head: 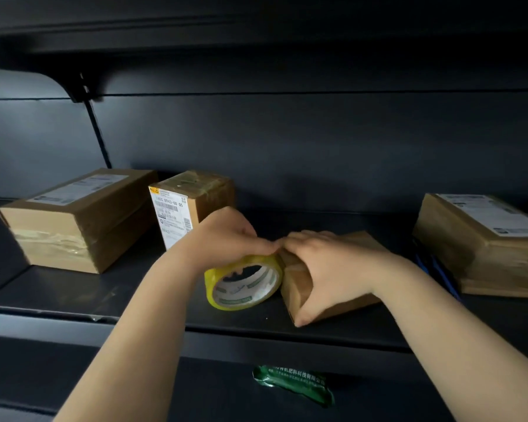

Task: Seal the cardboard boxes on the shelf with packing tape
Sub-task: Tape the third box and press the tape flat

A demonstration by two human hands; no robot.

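A small cardboard box [357, 303] lies on the dark shelf [134, 296] at the centre. My right hand [326, 269] rests on top of it, thumb down its front face, fingers spread over the lid. A yellow roll of packing tape [241, 284] stands on edge against the box's left side. My left hand [226, 239] grips the top of the roll, and its fingertips meet my right hand at the box's upper left edge. Whether a strip of tape runs onto the box is hidden by the hands.
A long taped box [73, 220] sits at the left, with a small upright labelled box [189, 202] beside it. Another labelled box [482, 242] lies at the right over blue pens [439, 275]. A green packet [293, 383] lies on the lower shelf.
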